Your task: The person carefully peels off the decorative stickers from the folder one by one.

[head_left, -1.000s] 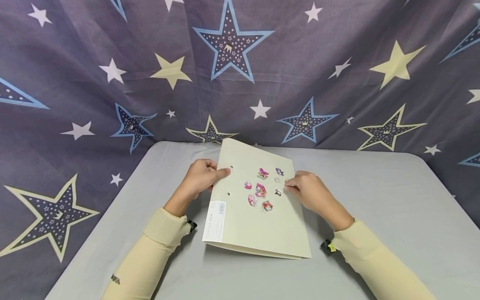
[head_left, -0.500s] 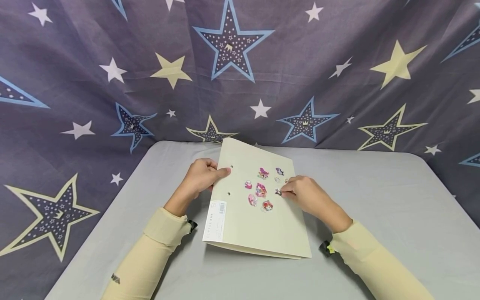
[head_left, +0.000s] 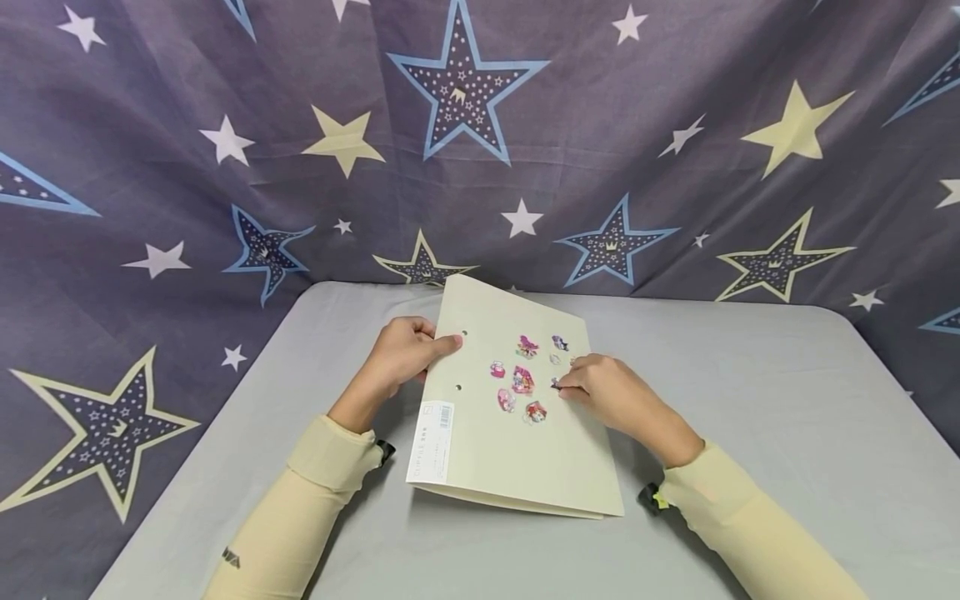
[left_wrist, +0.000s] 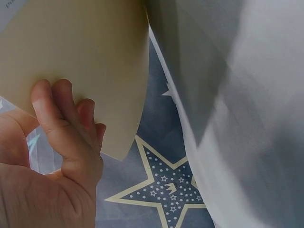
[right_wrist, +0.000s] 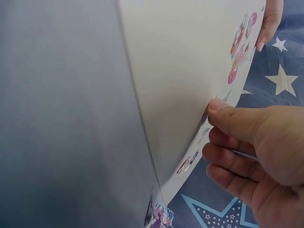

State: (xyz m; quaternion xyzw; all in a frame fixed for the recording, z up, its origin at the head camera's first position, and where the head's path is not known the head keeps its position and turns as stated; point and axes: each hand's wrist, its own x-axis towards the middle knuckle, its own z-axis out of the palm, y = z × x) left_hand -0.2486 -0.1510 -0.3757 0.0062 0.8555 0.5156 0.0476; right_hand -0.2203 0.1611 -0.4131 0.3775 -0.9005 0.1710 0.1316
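Note:
A cream file folder (head_left: 525, 462) stands tilted up in the middle of the table, with several shiny character stickers (head_left: 522, 380) on its front. Its left edge is gripped by my left hand (head_left: 405, 354), thumb on the front cover. The left wrist view shows the fingers (left_wrist: 61, 111) of that hand behind the folder. At the folder's right side, my right hand (head_left: 615, 392) pinches a small dark sticker (head_left: 555, 384) against the cover. In the right wrist view the thumb tip (right_wrist: 218, 104) is at the cover, and the fingertips partly hide this sticker.
A white label (head_left: 431, 442) with a barcode is at the folder's lower left, below two small holes. Grey cloth covers the table (head_left: 750, 392). Behind it hangs a dark curtain (head_left: 600, 150) printed with stars. Another sticker (right_wrist: 160, 216) shows low in the right wrist view.
My right hand has moved slightly down and left, from a sticker near the folder's right edge to the small dark sticker, which it now pinches. The left hand keeps its grip.

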